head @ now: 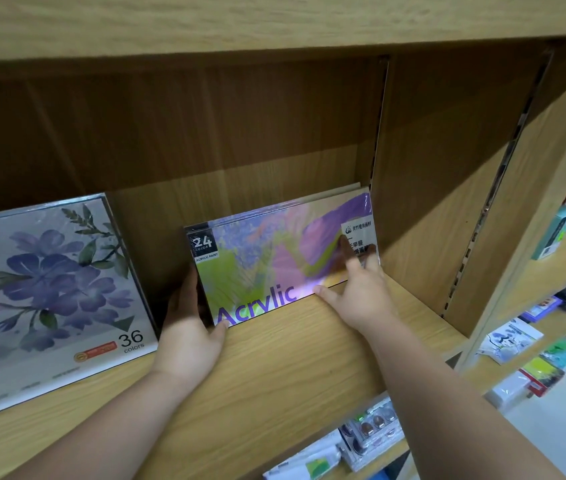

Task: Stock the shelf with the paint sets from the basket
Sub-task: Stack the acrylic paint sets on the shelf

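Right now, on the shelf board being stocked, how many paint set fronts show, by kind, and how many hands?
36-colour flower paint set: 1
24-colour acrylic paint set: 1 front showing; edges of more stand behind it, number unclear
Hands: 2, the left hand and the right hand, both on the acrylic set
Total: 4

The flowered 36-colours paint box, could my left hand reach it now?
Probably yes: the left hand sits beside the flowered 36-colours paint box, nothing between them, though it grips the purple-and-green 24-colour acrylic set.

shelving unit (274, 368): light wood | back panel (205, 126): shadowed | floor (558, 431): pale
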Tool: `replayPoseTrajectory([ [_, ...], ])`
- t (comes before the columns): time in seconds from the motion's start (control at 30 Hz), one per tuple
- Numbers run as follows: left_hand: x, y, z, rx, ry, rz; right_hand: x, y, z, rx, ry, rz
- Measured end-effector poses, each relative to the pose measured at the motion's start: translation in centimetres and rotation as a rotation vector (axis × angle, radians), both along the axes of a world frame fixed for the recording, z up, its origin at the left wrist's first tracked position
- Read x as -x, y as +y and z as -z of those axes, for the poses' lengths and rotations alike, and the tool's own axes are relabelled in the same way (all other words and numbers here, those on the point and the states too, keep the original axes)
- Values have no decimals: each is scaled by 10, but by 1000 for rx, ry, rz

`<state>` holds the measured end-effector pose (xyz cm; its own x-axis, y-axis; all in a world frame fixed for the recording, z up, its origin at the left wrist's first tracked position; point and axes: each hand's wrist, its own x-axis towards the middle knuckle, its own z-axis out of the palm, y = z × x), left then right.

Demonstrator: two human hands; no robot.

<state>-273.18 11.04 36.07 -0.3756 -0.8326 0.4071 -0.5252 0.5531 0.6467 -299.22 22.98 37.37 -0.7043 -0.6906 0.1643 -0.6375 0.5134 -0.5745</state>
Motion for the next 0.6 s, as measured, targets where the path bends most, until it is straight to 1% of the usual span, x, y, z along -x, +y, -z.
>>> replayPoseTrajectory([
  [0.17, 1, -1, -1, -15, -24, -7, 1, 0, 1, 8, 11, -4],
  [0.27, 2, -1, -2, -31, -31, -7, -2, 4, 0, -25, 21, -26],
  [0.33, 1, -2, -3, -47, -31, 2, -8, 11, 1, -74, 22, -46],
  [0.4, 0, -1, -4, -67, -27, 24, -18, 22, 3, -165, 52, -54],
  [0.5, -7, 6, -4, -166, -7, 40, -35, 45, 4, -310, 131, -58],
  [0.6, -27, 24, -2, -268, 34, 65, -62, 78, 5, -341, 149, -39],
])
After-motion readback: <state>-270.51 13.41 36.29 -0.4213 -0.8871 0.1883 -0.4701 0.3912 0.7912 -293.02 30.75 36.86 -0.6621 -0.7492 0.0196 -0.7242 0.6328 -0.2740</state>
